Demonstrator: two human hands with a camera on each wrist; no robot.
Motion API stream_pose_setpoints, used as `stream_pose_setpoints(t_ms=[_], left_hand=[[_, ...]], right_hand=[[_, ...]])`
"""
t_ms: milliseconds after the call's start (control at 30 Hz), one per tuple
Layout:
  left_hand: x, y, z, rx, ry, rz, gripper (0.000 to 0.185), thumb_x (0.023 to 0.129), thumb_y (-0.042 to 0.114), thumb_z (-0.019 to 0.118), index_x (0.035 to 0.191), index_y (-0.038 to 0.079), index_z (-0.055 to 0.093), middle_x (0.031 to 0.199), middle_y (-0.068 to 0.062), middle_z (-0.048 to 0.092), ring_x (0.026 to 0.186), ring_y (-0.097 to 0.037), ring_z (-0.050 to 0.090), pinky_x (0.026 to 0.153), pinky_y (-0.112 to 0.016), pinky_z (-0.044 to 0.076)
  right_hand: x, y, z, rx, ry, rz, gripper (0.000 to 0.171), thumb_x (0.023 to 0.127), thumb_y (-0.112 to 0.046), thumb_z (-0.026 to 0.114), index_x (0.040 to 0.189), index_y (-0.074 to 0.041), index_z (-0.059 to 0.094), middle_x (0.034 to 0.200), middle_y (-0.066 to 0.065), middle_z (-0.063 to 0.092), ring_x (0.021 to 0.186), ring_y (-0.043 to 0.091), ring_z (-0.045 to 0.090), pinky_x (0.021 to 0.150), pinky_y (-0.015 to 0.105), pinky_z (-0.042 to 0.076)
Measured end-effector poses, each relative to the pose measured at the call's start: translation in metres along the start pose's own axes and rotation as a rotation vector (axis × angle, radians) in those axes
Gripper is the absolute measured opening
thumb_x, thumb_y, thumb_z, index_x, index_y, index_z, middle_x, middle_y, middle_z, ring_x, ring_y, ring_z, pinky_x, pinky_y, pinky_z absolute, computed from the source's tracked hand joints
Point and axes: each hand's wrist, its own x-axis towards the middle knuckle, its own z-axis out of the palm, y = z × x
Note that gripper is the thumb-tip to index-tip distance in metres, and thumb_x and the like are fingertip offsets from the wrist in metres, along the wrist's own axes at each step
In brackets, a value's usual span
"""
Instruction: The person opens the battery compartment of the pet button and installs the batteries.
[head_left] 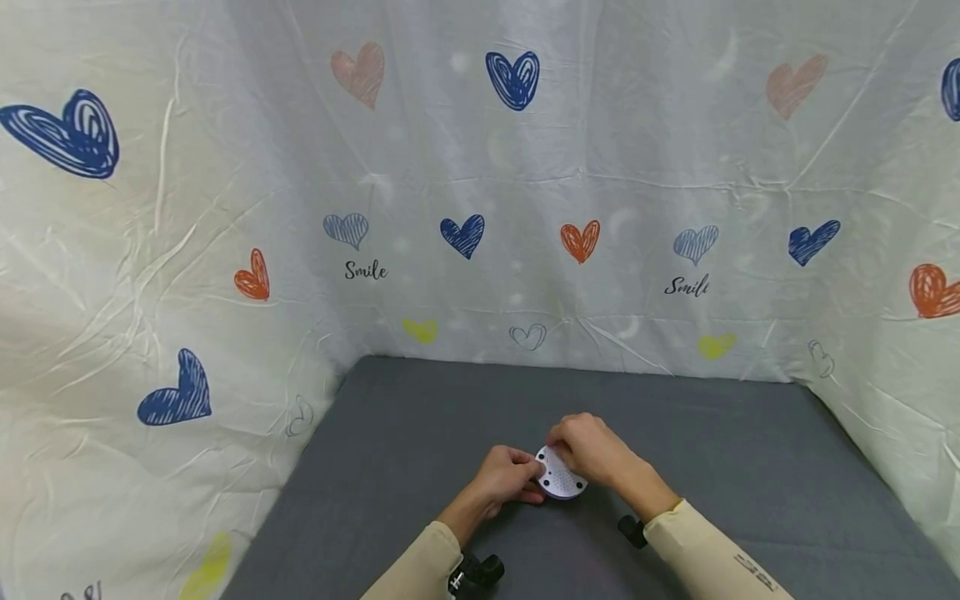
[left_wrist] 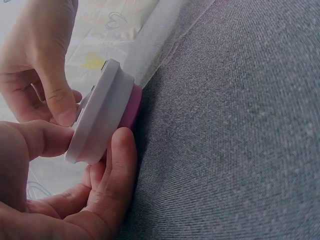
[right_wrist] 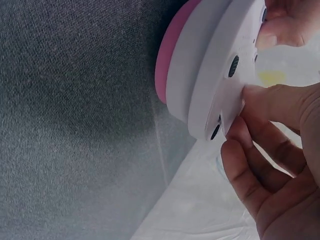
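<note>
A round white device (head_left: pixel 562 477) with a pink base (right_wrist: pixel 170 55) is held low over the grey cloth, its white face turned up. Dark oval pads (right_wrist: pixel 233 66) sit around that face, and small dots cover part of it. My left hand (head_left: pixel 504 477) grips the left edge, thumb on the face and fingers underneath. From the far side my right hand (head_left: pixel 592 446) reaches over and pinches a thin white flap (right_wrist: pixel 230 116) at the edge of the face. Whether the flap is a cover or a sticker, I cannot tell. In the left wrist view the device (left_wrist: pixel 100 117) appears edge-on.
Grey cloth (head_left: pixel 420 408) covers the table under both hands. A pale curtain (head_left: pixel 465 150) printed with hearts hangs behind and along both sides. Black wrist mounts (head_left: pixel 480 572) show near both sleeves.
</note>
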Motion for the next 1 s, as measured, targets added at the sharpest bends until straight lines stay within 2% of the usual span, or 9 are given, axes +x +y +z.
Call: stream_pose_setpoints(t_ms=[167,400,567,700,867,1000], left_hand=[[0.0003,-0.0005,0.0004,-0.014,-0.001,0.0,0.021,0.1,0.003,0.069,0.115,-0.012,0.071,0.095,-0.017,0.076,0.071,-0.017,0.075,0.067,-0.033,0.071],[-0.0009,0.002,0.0009,-0.027,0.006,-0.003,0.021,0.099,0.002,0.069,0.114,-0.013,0.071,0.095,-0.017,0.076,0.072,-0.018,0.076,0.066,-0.032,0.071],[0.0002,0.0013,0.0011,-0.021,0.014,-0.005,0.021,0.098,0.002,0.07,0.113,-0.012,0.071,0.095,-0.016,0.076,0.072,-0.017,0.076,0.066,-0.033,0.071],[0.0006,0.0006,0.0012,-0.02,0.011,-0.003,0.019,0.098,0.002,0.07,0.112,-0.012,0.072,0.094,-0.015,0.076,0.072,-0.017,0.076,0.066,-0.032,0.071],[-0.0001,0.0009,0.0014,-0.016,0.008,0.003,0.02,0.098,0.001,0.07,0.112,-0.012,0.072,0.093,-0.015,0.076,0.072,-0.017,0.076,0.067,-0.033,0.071],[-0.0002,0.0015,0.0016,-0.014,0.007,0.001,0.021,0.098,0.002,0.07,0.113,-0.012,0.072,0.094,-0.016,0.076,0.073,-0.018,0.076,0.068,-0.034,0.071]], right_hand=[[-0.0022,-0.0005,0.0013,0.001,-0.007,0.057,0.01,0.092,-0.005,0.083,0.1,-0.011,0.085,0.094,0.002,0.078,0.086,0.021,0.075,0.071,0.037,0.065],[-0.0046,0.0009,-0.0014,0.024,-0.022,0.185,0.015,0.094,-0.011,0.083,0.109,-0.009,0.084,0.103,0.005,0.079,0.095,0.025,0.077,0.078,0.044,0.067],[-0.0046,0.0036,-0.0016,0.056,-0.091,0.301,0.006,0.095,-0.013,0.08,0.099,-0.009,0.083,0.087,0.001,0.077,0.074,0.015,0.068,0.062,0.036,0.06],[-0.0058,0.0052,-0.0012,0.11,-0.103,0.329,0.005,0.095,-0.012,0.079,0.09,-0.012,0.079,0.076,-0.004,0.07,0.066,0.01,0.058,0.056,0.031,0.052],[-0.0058,0.0064,-0.0009,0.13,-0.099,0.339,0.01,0.094,-0.011,0.081,0.085,-0.014,0.077,0.073,-0.006,0.066,0.065,0.01,0.056,0.056,0.029,0.05],[-0.0062,0.0071,-0.0004,0.139,-0.093,0.338,0.007,0.095,-0.012,0.081,0.088,-0.013,0.078,0.075,-0.005,0.068,0.066,0.009,0.057,0.057,0.028,0.051]])
